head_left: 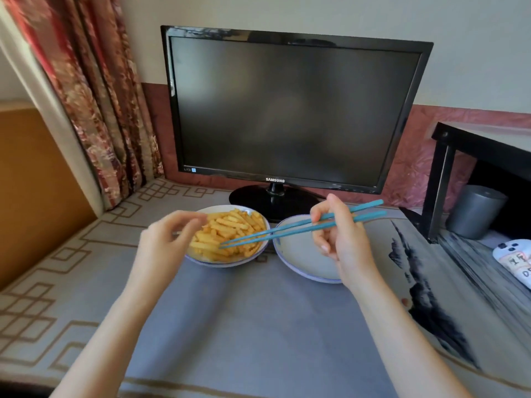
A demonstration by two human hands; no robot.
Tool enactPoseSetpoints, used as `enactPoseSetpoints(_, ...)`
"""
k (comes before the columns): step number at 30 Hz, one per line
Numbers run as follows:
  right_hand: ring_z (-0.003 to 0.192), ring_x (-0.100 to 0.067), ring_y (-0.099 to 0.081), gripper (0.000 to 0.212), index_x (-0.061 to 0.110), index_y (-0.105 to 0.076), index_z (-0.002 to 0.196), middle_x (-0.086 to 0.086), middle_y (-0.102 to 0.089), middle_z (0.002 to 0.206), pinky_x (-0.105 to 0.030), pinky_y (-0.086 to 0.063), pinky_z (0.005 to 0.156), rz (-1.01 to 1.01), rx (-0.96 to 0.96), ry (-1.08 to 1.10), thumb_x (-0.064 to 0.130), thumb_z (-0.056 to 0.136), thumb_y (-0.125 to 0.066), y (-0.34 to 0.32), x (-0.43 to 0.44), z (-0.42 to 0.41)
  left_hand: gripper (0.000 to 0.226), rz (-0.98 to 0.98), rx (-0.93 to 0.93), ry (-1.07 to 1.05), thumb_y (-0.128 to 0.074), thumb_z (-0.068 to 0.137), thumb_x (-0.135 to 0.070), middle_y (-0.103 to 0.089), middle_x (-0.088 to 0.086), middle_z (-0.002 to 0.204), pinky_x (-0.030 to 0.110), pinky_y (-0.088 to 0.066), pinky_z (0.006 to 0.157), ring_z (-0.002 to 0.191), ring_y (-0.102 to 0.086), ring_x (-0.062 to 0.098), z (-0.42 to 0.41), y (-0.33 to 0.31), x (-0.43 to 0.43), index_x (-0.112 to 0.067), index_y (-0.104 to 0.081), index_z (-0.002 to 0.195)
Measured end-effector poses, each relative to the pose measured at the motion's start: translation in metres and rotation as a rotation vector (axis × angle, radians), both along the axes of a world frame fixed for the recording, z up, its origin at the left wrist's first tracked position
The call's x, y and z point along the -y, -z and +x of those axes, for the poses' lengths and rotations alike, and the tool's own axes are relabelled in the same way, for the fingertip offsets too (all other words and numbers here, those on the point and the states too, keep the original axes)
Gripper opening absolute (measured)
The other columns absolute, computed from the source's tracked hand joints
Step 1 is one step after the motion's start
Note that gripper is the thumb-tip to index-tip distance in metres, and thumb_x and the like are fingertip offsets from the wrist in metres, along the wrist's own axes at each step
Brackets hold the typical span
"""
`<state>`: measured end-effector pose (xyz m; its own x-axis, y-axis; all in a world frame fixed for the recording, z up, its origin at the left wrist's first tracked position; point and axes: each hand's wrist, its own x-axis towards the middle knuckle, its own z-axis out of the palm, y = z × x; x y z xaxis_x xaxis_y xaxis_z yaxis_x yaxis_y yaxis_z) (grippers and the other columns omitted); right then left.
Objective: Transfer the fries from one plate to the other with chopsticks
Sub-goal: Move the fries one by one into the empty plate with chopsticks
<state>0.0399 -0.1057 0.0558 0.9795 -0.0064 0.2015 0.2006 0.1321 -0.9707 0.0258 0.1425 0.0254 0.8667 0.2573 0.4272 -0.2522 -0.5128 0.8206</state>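
Note:
A white plate (230, 263) heaped with golden fries (230, 231) sits in front of the monitor stand. To its right lies a second white plate (298, 255) with nothing on it. My right hand (342, 239) grips a pair of blue chopsticks (290, 229) above that plate, and their tips reach left into the fries. My left hand (163, 242) hovers over the left rim of the fries plate with its fingers loosely curled, holding nothing.
A black monitor (290, 110) stands right behind the plates on a grey patterned cloth (244, 326). A curtain (94, 96) hangs at the left. A black shelf (471, 156) with a grey cylinder (474, 211) and a white gadget (514, 259) stands at the right.

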Motion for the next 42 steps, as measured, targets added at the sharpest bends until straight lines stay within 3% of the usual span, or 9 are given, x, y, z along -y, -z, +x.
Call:
enactPoseSetpoints(2, 0.036, -0.010, -0.025, 0.044, 0.014, -0.051, 0.063, -0.001, -0.032, 0.039, -0.016, -0.022, 0.036, 0.019, 0.025, 0.060, 0.033, 0.100, -0.036, -0.001, -0.003, 0.005, 0.019, 0.041, -0.027, -0.169, -0.055, 0.092, -0.010, -0.072, -0.011, 0.090, 0.007, -0.040, 0.073, 0.083, -0.061, 0.000, 0.007, 0.012, -0.021, -0.021, -0.069, 0.098)
enactPoseSetpoints(4, 0.037, -0.011, -0.027, 0.043, 0.014, -0.051, 0.064, -0.001, -0.033, 0.040, -0.016, -0.023, 0.036, 0.017, 0.046, 0.100, 0.034, 0.100, -0.036, -0.001, -0.009, 0.007, 0.023, 0.044, -0.123, -0.251, -0.053, 0.092, -0.009, -0.068, 0.002, 0.106, 0.024, -0.042, 0.079, 0.090, -0.057, 0.012, 0.016, 0.026, -0.038, -0.014, -0.066, 0.110)
enactPoseSetpoints(9, 0.033, -0.009, -0.029, 0.043, 0.011, -0.051, 0.068, -0.005, -0.033, 0.040, -0.016, -0.024, 0.035, -0.009, 0.072, 0.118, 0.032, 0.101, -0.035, -0.003, -0.022, 0.010, 0.033, -0.109, -0.277, -0.195, -0.053, 0.094, -0.011, -0.065, 0.014, 0.113, 0.032, -0.051, 0.075, 0.073, -0.062, 0.017, 0.043, 0.057, -0.055, -0.004, -0.055, 0.127)
enactPoseSetpoints(14, 0.029, -0.008, -0.029, 0.044, 0.008, -0.051, 0.069, -0.008, -0.038, 0.040, -0.015, -0.022, 0.034, -0.059, 0.081, 0.078, 0.028, 0.102, -0.032, -0.002, -0.027, 0.014, 0.031, -0.207, -0.274, -0.136, -0.051, 0.096, -0.013, -0.064, 0.010, 0.098, 0.011, -0.051, 0.049, 0.077, -0.063, 0.016, 0.056, 0.064, -0.052, -0.001, -0.056, 0.124)
enactPoseSetpoints(22, 0.030, -0.010, -0.032, 0.046, 0.008, -0.051, 0.066, -0.009, -0.040, 0.041, -0.018, -0.023, 0.034, -0.056, 0.075, 0.086, 0.030, 0.102, -0.033, 0.000, -0.037, 0.017, 0.029, -0.188, -0.213, -0.080, -0.053, 0.095, -0.017, -0.066, -0.001, 0.089, 0.008, -0.049, 0.050, 0.076, -0.062, 0.005, 0.052, 0.066, -0.047, -0.006, -0.060, 0.122)
enactPoseSetpoints(28, 0.030, -0.013, -0.031, 0.046, 0.009, -0.049, 0.064, -0.007, -0.040, 0.038, -0.017, -0.025, 0.035, 0.008, 0.052, 0.187, 0.031, 0.101, -0.033, 0.002, -0.033, 0.017, 0.030, -0.156, -0.182, -0.084, -0.052, 0.096, -0.019, -0.068, 0.005, 0.094, 0.005, -0.046, 0.051, 0.073, -0.061, 0.005, 0.048, 0.067, -0.045, -0.009, -0.060, 0.123)
enactPoseSetpoints(36, 0.032, -0.014, -0.035, 0.039, 0.013, -0.049, 0.063, 0.005, -0.044, 0.039, -0.017, -0.022, 0.035, 0.117, 0.133, 0.457, 0.026, 0.097, -0.035, -0.001, 0.029, 0.014, 0.031, -0.135, -0.174, -0.101, -0.050, 0.097, -0.021, -0.067, 0.001, 0.090, 0.003, -0.045, 0.052, 0.069, -0.060, 0.007, 0.048, 0.070, -0.044, -0.011, -0.060, 0.124)
enactPoseSetpoints(42, 0.028, -0.014, -0.032, 0.039, 0.014, -0.046, 0.063, 0.001, -0.040, 0.032, -0.019, -0.021, 0.032, 0.000, 0.122, 0.624, 0.027, 0.097, -0.033, 0.017, 0.077, 0.018, 0.030, -0.132, -0.172, -0.112, -0.050, 0.097, -0.020, -0.067, 0.002, 0.091, 0.002, -0.044, 0.052, 0.069, -0.060, 0.008, 0.048, 0.070, -0.044, -0.012, -0.060, 0.124)
